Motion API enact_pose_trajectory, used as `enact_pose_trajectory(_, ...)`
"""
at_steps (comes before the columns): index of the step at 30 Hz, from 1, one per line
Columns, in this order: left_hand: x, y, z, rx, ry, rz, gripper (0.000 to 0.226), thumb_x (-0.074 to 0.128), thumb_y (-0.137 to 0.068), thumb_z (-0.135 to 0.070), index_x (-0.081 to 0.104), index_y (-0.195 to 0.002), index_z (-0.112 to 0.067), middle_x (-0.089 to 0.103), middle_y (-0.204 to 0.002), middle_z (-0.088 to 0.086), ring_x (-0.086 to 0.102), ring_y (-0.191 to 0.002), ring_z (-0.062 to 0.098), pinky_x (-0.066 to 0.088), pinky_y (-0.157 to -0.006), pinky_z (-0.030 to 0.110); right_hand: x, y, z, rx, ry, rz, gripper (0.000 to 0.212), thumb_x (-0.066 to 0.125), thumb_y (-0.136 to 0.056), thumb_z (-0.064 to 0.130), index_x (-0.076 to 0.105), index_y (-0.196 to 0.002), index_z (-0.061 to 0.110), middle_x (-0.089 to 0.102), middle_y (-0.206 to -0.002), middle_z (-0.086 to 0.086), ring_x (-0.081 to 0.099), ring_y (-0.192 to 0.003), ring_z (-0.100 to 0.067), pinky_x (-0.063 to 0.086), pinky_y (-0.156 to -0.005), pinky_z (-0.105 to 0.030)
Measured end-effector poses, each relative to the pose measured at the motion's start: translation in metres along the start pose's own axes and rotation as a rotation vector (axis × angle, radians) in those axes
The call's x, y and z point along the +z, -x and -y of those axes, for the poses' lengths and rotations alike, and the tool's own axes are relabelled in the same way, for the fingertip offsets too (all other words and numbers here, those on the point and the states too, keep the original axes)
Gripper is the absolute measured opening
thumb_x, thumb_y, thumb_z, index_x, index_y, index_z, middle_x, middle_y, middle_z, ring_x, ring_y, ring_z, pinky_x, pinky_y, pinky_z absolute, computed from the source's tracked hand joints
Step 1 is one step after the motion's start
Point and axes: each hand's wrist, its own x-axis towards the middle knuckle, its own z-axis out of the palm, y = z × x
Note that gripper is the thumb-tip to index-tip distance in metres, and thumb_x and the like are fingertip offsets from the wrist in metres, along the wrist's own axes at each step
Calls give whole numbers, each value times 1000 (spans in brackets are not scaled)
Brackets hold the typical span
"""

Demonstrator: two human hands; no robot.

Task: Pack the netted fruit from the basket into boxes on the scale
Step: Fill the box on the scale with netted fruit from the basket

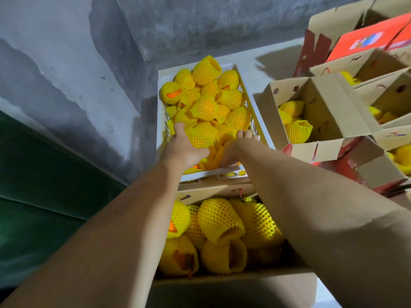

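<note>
Head view: biggest risk I can see is the heap in the white basket (249, 103) shifting. It's piled above the rim, so pulling one out from the near end could send neighbours rolling over the edge. The foam nets look loose too, so one might slip off mid-lift. Left hand (185, 147) is cupped around a netted fruit (201, 135) at the near end of the basket; right hand (236, 147) is beside it, can't tell if it's gripping anything. The fruit's orange under yellow mesh. The near box (233, 285) is already pretty full.
</note>
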Motion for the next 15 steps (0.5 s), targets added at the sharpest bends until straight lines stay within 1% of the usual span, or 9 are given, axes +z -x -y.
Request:
enact_pose_trajectory(1, -2, 1, 2, 3, 25, 4, 104, 76, -78, -48, 16, -160, -27, 50, -146, 10, 57, -121, 40, 42, -83, 35, 1, 0, -1, -14, -14, -37, 106, 68, -76, 75, 30, -159, 21, 23, -158, -12, 18, -146, -37, 21, -117, -47)
enact_pose_trajectory(3, -4, 4, 6, -2, 64, 11, 101, 73, -75, -55, 30, -161, -23, 44, -156, 11, 48, -138, 37, 42, -94, 36, 1, -1, -5, -43, -77, -60, 110, 74, -72, 73, 29, -156, 17, 29, -159, -14, 20, -147, -40, 23, -117, -51)
enact_pose_trajectory(5, -7, 11, 5, -17, 171, 6, 98, 72, -71, -56, 39, -157, -23, 43, -155, 12, 46, -140, 34, 45, -104, 38, 0, -1, -9, -67, -197, -46, 111, 79, -70, 70, 26, -154, 20, 28, -161, -19, 18, -149, -47, 29, -115, -60)
enact_pose_trajectory(6, -10, 14, 4, -32, 245, -15, 97, 71, -67, -56, 43, -154, -25, 44, -151, 11, 50, -135, 33, 47, -106, 40, -1, 2, -10, -75, -261, -38, 110, 78, -70, 70, 24, -153, 23, 27, -161, -20, 18, -149, -50, 31, -113, -64)
enact_pose_trajectory(8, -17, 26, 0, -64, 399, -65, 90, 70, -61, -56, 50, -144, -26, 42, -140, 7, 57, -118, 29, 50, -103, 39, -6, 13, -9, -76, -379, -84, 104, 76, -67, 70, 26, -147, 27, 33, -155, -21, 24, -146, -51, 34, -109, -64)
enact_pose_trajectory(9, -22, 33, -2, -76, 495, -74, 88, 72, -61, -56, 51, -140, -26, 45, -138, 7, 59, -114, 29, 52, -102, 40, -11, 19, -8, -89, -454, -142, 98, 76, -66, 67, 29, -142, 26, 39, -150, -19, 31, -143, -49, 36, -108, -61)
enact_pose_trajectory(11, -30, 49, -4, -86, 759, -50, 82, 79, -60, -54, 52, -133, -27, 59, -135, 6, 65, -114, 27, 56, -96, 41, -26, 37, -8, -181, -695, -260, 86, 80, -70, 55, 38, -137, 22, 53, -137, -14, 50, -130, -42, 47, -103, -53)
enact_pose_trajectory(13, -39, 73, -5, -64, 1017, -33, 77, 82, -60, -51, 53, -127, -28, 67, -130, 5, 68, -108, 22, 54, -80, 33, -42, 67, -9, -284, -1047, -340, 77, 84, -74, 43, 48, -138, 19, 64, -124, -9, 65, -111, -30, 59, -88, -46)
enact_pose_trajectory(15, -45, 103, -2, -18, 1185, -37, 79, 84, -56, -54, 53, -123, -27, 70, -125, 6, 68, -90, 17, 47, -63, 28, -45, 111, -11, -354, -1411, -364, 63, 82, -69, 42, 59, -127, 28, 74, -103, 0, 74, -90, -20, 62, -67, -35)
